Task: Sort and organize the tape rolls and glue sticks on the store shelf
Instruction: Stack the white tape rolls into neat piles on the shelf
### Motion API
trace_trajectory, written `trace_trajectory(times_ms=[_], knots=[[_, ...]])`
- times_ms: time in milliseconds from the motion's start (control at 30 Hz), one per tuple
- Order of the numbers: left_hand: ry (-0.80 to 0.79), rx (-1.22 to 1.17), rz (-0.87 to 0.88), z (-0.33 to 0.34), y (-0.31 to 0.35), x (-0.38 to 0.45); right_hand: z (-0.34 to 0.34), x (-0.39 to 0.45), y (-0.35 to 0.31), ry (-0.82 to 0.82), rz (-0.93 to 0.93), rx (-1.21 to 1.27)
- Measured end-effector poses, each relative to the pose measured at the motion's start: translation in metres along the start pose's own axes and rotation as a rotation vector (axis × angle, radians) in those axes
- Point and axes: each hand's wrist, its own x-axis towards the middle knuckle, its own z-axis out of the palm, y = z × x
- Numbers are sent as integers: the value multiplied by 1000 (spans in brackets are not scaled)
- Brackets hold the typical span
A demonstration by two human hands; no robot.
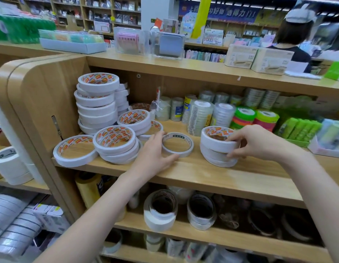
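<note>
The thin white tape ring with green lettering [177, 144] lies flat on the light wooden shelf board [212, 173], hole up, just right of the left hand [155, 153], whose fingers curl around its left edge. Well right of it, the right hand [257, 142] pinches the short stack of white double-sided tape rolls [218, 147]. Bare board lies between ring and stack, with taller white stacks [97, 103] far left.
</note>
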Motion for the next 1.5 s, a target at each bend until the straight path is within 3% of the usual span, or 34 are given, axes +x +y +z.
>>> trace_trajectory(times_ms=[200, 333, 467, 933, 1067, 1267, 1333, 1433, 1500], knots=[[75, -127, -69, -1, -2, -1, -1, 21, -21, 164, -118, 150], [105, -218, -120, -4, -7, -7, 23, 56, -43, 63, -236, 45], [111, -224, -78, -7, -13, -18, 28, 70, -49, -40, -228, 121], [16, -120, -52, -10, -11, -13, 29, 73, -41, -70, -174, 238], [15, -112, -45, -12, -11, -18, 31, 74, -39, -1, -214, 88], [52, 12, 39, -9, -10, -29, 43, 77, -46, -121, -231, -148], [69, -49, 29, -10, -10, -29, 39, 74, -47, -121, -248, -17], [110, -111, 79, -13, -11, -30, 20, 64, -47, -230, -179, 368], [132, -105, 129, -13, -10, -32, 13, 60, -47, -276, -154, 424]])
